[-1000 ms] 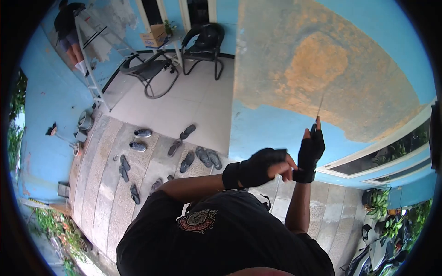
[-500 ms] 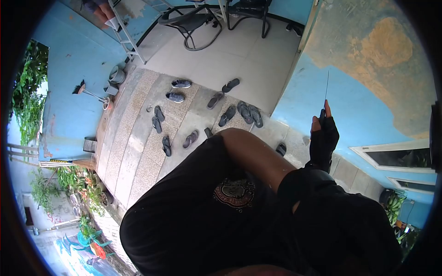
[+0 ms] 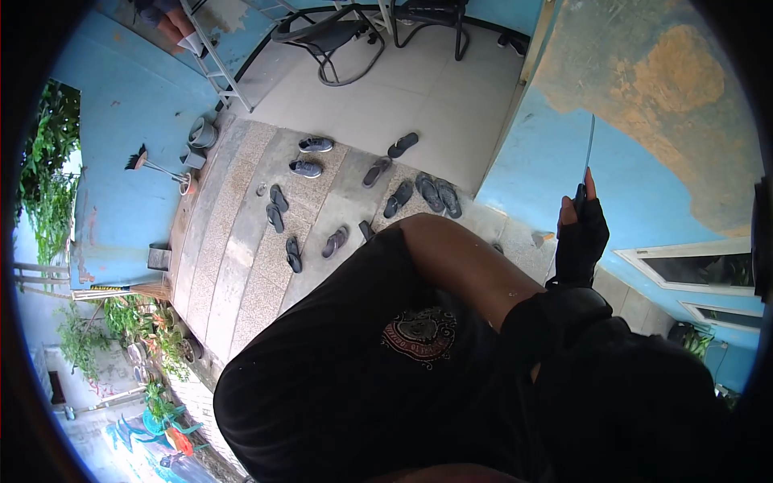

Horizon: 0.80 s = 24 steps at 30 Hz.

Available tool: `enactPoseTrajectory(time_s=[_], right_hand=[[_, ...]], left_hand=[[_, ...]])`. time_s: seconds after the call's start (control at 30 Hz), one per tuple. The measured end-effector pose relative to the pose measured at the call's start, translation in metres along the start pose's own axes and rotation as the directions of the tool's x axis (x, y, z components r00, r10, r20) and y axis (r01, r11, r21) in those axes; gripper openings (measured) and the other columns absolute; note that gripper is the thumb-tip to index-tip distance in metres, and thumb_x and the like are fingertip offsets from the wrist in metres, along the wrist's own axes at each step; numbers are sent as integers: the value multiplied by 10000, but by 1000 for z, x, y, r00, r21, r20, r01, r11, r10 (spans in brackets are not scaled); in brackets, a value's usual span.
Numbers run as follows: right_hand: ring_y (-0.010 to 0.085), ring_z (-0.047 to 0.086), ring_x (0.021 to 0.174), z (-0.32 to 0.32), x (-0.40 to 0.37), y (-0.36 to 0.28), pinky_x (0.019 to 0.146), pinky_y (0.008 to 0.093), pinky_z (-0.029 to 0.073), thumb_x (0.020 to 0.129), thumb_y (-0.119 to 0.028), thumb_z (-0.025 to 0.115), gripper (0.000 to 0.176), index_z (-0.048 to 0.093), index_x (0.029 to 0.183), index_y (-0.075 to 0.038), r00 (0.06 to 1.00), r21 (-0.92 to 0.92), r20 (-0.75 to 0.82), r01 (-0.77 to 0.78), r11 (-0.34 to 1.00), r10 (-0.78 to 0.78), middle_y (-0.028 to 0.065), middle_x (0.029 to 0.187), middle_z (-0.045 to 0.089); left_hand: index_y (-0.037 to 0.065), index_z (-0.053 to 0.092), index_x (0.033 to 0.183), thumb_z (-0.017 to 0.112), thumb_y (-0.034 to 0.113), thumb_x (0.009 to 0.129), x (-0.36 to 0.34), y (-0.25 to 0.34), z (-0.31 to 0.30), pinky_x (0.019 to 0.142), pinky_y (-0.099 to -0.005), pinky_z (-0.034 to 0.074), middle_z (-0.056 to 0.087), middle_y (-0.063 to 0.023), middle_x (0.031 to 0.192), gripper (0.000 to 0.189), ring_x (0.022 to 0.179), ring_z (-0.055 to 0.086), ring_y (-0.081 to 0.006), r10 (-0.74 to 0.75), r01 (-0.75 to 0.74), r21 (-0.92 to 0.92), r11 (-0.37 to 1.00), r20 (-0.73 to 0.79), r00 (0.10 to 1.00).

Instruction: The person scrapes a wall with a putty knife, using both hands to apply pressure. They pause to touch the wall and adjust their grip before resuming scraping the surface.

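My right hand, in a black fingerless glove, is closed on the dark handle of a thin-bladed scraper, seen nearly edge-on. One finger lies stretched along the tool. Its blade points up beside the blue wall, the tip near the edge of a rough tan and grey patch; whether it touches cannot be told. My bare left forearm crosses in front of my black shirt. Near my right arm, my left hand is a dark gloved shape with a bit of skin showing, its fingers mostly hidden.
Several shoes and sandals lie scattered over the striped paving. A small tool with a yellowish handle is on the ground near the wall. Black chairs stand behind. Another person's legs show by a ladder. Windows line the wall at right.
My right hand and the scraper have shifted right in view, and the blade shows a little wider. The small tool on the ground has come into sight. My left forearm has moved slightly right.
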State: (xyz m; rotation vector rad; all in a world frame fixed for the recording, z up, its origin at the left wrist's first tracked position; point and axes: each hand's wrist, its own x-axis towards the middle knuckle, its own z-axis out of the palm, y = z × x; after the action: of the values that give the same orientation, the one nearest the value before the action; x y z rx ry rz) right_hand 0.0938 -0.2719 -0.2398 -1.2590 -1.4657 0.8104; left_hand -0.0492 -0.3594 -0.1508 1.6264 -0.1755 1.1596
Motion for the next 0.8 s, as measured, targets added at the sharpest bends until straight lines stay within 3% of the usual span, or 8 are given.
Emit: enactPoseTrajectory(time_s=[0.23, 0.3, 0.4, 0.53, 0.57, 0.67, 0.73, 0.8], right_hand=[[53, 393, 718, -17, 25, 10, 670, 188, 377, 919, -26, 630, 527, 531, 1430, -111, 999, 25, 12, 53, 998, -53, -59, 799, 461], [27, 410, 605, -26, 37, 17, 542, 200, 372, 932, -63, 627, 558, 473, 1468, -83, 992, -35, 36, 119, 992, -117, -70, 723, 435], [28, 409, 602, -41, 53, 22, 537, 203, 369, 935, -78, 634, 554, 476, 1466, -85, 995, -89, 26, 98, 991, -96, -67, 722, 440], [40, 395, 678, -71, 76, 32, 606, 197, 382, 927, -43, 636, 524, 522, 1435, -99, 999, 82, 10, -53, 995, 53, -72, 789, 460], [40, 395, 678, -80, 85, 34, 606, 197, 382, 927, -43, 636, 524, 522, 1435, -99, 1000, 83, -1, -23, 996, 24, -72, 789, 460], [34, 402, 610, -109, 102, 48, 549, 206, 386, 929, -54, 628, 521, 506, 1435, -47, 999, 195, -24, 37, 980, -33, -58, 756, 466], [41, 432, 570, -131, 119, 41, 502, 223, 386, 930, -62, 618, 536, 471, 1443, -4, 995, 297, -19, -90, 951, 100, -44, 738, 471], [52, 425, 521, -152, 140, 33, 458, 230, 358, 925, -84, 624, 578, 422, 1456, 27, 998, 395, -52, -21, 918, 45, -32, 692, 468]], left_hand=[[-1, 642, 958, 659, 229, 906, 15, -18, -19, 585, -349, 511, 642, -110, 794, 236, 674, 650, -253, -41, 40, 137, 990, 7, 999], [2, 643, 948, 663, 232, 903, 21, -25, -25, 580, -351, 509, 639, -109, 789, 235, 671, 648, -258, -53, 51, 179, 982, 5, 999], [7, 645, 931, 670, 237, 899, 30, -33, -35, 572, -356, 505, 634, -108, 782, 234, 667, 646, -265, -77, 75, 250, 965, -3, 997], [14, 648, 910, 680, 244, 892, 61, -49, -52, 562, -361, 501, 628, -106, 772, 233, 661, 642, -274, -69, 59, 357, 932, 17, 997], [15, 648, 904, 682, 246, 891, 73, -56, -60, 559, -363, 500, 626, -105, 770, 233, 659, 641, -276, -56, 38, 389, 921, 36, 998], [20, 650, 888, 689, 251, 886, 120, -74, -82, 552, -367, 496, 622, -104, 762, 234, 655, 639, -283, -13, -45, 452, 891, 124, 992], [23, 651, 877, 694, 254, 883, 151, -89, -93, 546, -370, 494, 618, -103, 757, 235, 652, 637, -288, 20, -110, 472, 875, 193, 981], [27, 653, 866, 699, 258, 880, 176, -103, -100, 541, -372, 492, 615, -103, 753, 236, 649, 635, -293, 54, -172, 487, 856, 249, 967]])
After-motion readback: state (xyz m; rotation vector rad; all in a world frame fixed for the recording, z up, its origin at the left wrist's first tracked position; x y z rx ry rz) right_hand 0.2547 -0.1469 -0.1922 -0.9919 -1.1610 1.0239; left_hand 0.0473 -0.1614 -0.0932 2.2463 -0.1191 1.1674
